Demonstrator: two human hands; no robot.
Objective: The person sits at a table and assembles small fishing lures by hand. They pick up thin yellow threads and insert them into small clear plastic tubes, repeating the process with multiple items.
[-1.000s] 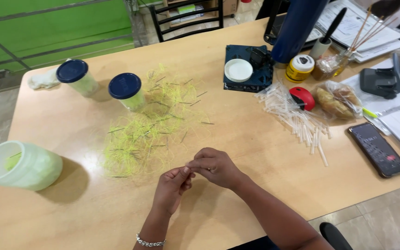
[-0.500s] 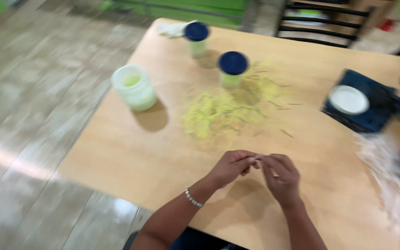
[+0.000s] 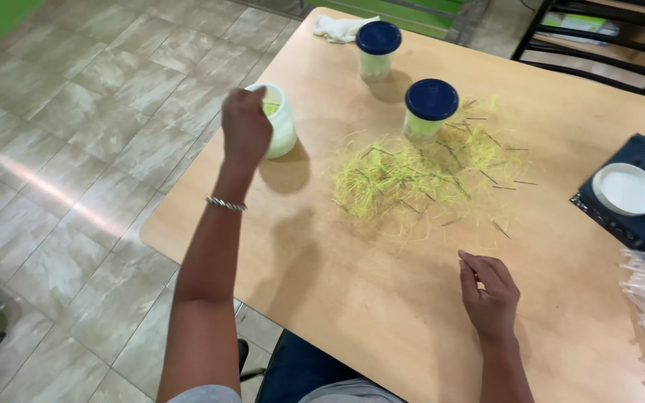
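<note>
Right now the person's left hand [image 3: 245, 127] is up at the open pale green plastic jar [image 3: 276, 119] by the table's edge.

Its fingers are pinched together over the jar's mouth; I cannot tell if they hold a strand. The right hand [image 3: 489, 289] rests on the light wooden table [image 3: 382, 298], loosely curled and holding nothing I can see. A messy pile of thin yellow-green strands [image 3: 404, 179] lies between them, beside a blue-lidded jar [image 3: 430, 110]. I think a strand is being dropped in; next comes a careful pinch from the pile.
</note>
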